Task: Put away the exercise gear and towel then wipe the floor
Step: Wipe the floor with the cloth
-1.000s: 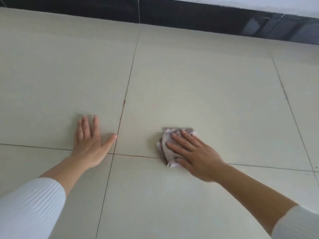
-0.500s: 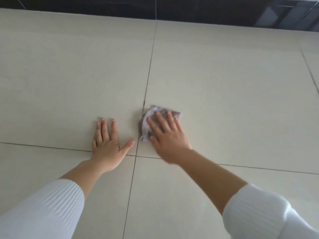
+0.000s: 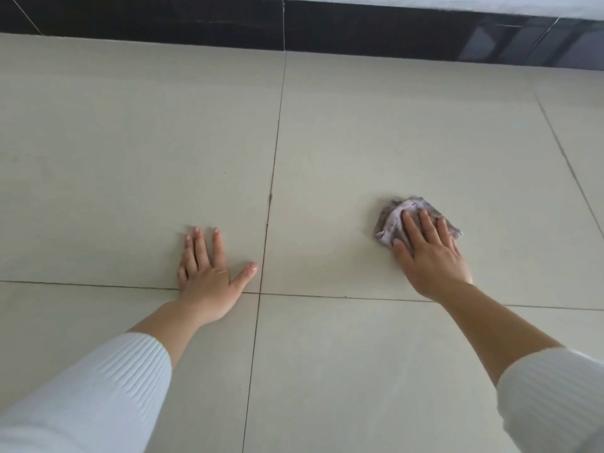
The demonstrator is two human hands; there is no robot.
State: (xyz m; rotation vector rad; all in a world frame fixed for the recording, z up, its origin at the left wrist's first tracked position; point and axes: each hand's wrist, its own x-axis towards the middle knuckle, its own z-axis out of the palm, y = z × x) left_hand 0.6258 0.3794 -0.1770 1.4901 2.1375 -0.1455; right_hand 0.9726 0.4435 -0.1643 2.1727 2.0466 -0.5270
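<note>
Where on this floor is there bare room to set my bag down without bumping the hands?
Most room lies on the floor tiles between the hands and the dark skirting. Also bare: the stretch between the left hand and the cloth, and the near tile behind it. Only the spot under the right hand, pressing the cloth, is taken.

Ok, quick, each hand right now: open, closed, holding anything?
Left hand: open, flat on the floor.
Right hand: open, straight fingers pressing the cloth to the floor.
</note>
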